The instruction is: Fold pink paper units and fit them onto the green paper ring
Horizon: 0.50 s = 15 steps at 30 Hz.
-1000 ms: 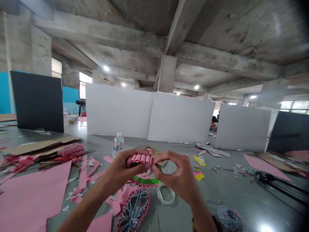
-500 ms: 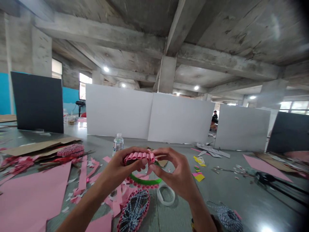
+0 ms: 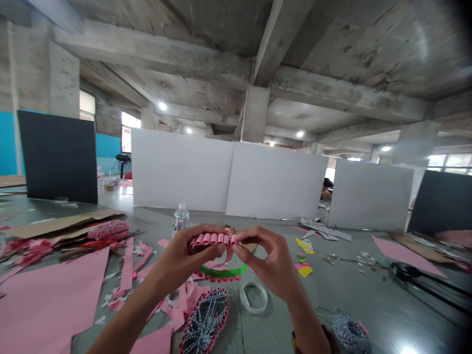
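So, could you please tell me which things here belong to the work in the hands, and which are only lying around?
In the work: left hand, right hand, pleated pink paper strip, green ring.

Lying around: water bottle, white tape roll, pink paper sheet, cardboard.

Bright daylight enters through the far windows (image 3: 448, 162), helped by ceiling lamps (image 3: 162, 105), and a white glare (image 3: 407, 350) sits on the table (image 3: 368, 314) at near right (the frame's top right corner falls black). The wide lens bends the concrete beams (image 3: 346, 88); the left hand (image 3: 180, 258) and right hand (image 3: 267, 260) stay sharp.
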Motion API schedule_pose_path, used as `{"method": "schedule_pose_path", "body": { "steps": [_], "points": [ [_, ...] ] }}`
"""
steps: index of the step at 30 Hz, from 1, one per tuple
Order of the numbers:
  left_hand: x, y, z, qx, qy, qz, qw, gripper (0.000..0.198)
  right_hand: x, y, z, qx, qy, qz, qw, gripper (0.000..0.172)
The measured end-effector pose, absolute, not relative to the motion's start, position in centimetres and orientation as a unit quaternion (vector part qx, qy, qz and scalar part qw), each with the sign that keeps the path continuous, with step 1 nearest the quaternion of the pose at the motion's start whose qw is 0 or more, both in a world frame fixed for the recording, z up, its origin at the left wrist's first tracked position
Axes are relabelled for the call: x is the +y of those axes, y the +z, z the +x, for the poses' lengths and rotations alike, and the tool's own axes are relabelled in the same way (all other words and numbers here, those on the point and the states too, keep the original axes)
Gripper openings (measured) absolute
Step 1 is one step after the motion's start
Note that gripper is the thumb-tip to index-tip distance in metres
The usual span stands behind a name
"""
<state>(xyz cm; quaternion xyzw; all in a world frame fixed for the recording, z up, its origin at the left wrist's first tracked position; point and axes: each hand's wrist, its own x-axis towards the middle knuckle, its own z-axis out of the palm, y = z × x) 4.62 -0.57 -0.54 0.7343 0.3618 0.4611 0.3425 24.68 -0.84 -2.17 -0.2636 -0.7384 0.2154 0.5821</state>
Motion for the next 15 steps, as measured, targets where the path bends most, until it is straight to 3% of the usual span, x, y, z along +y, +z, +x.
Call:
{"method": "schedule_pose_path", "body": {
  "steps": [9,15],
  "points": [
    [-0.2,-0.7,4.4,0.351,0.411,0.755,0.371,0.035,-0.4,-2.3,24.9,-0.755,0.232,-0.247,0.561,0.016],
    [-0.1,-0.7,3.8,0.381,0.42,0.742,0.359,0.035,0.0,-2.6,25.9,-0.79,0.24,-0.203,0.526,0.045]
  ]
}}
